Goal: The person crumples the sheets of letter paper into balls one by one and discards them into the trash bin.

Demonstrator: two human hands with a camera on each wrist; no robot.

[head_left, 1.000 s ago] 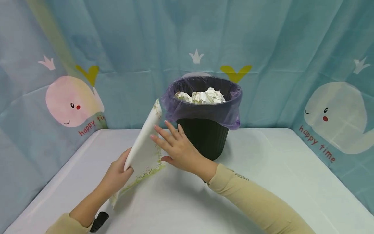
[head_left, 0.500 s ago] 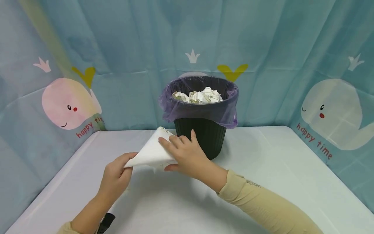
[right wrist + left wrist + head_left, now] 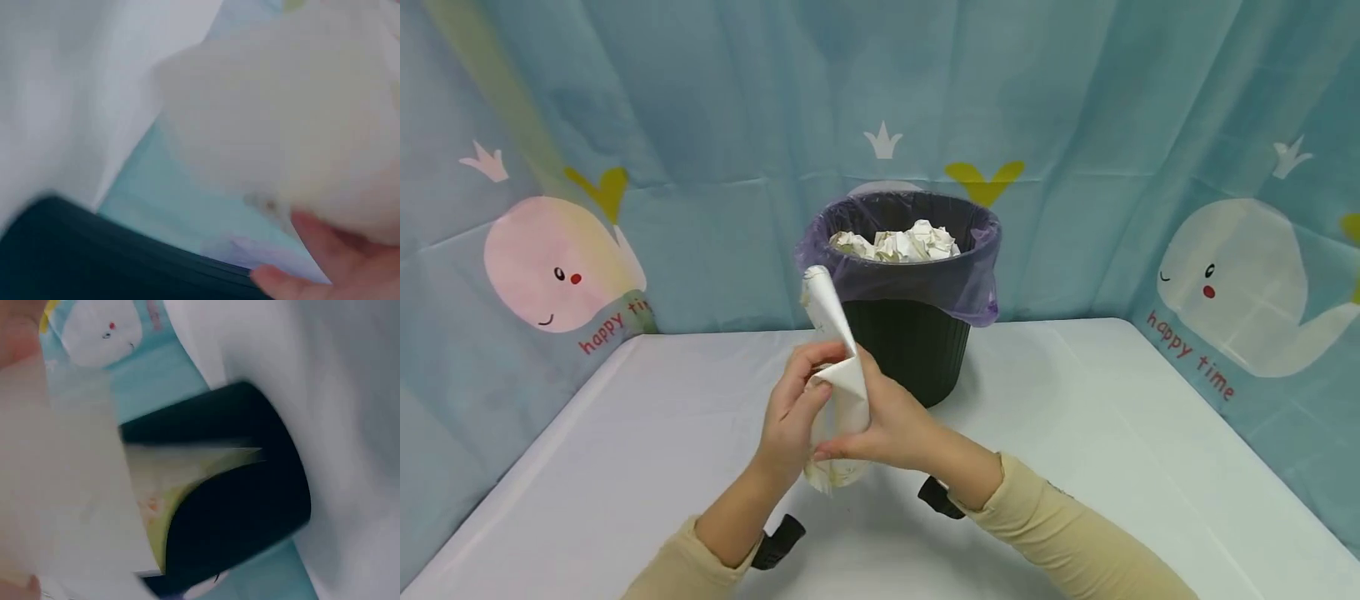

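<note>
A white sheet of paper [image 3: 850, 387] with a yellow-green floral border is bent and folded between both hands, above the table in front of the bin. My left hand [image 3: 786, 412] grips its left side, thumb on the near face. From the right, my right hand [image 3: 898, 421] holds it with the thumb stretched across below and the fingers mostly hidden behind it. The paper [image 3: 75, 487] fills the left side of the left wrist view, blurred. In the right wrist view, fingertips [image 3: 325, 250] show at the lower edge of the sheet.
A dark ribbed bin [image 3: 910, 342] stands behind the hands. A purple bag [image 3: 925, 283] lines it, with crumpled paper [image 3: 917, 242] inside near the rim. The white table [image 3: 1075, 433] meets a blue curtain [image 3: 715, 242] with printed whales.
The sheet has gone from loosely rolled in the left hand to folded between both hands. My left hand moved right and up; the right hand went from open fingers to holding the paper.
</note>
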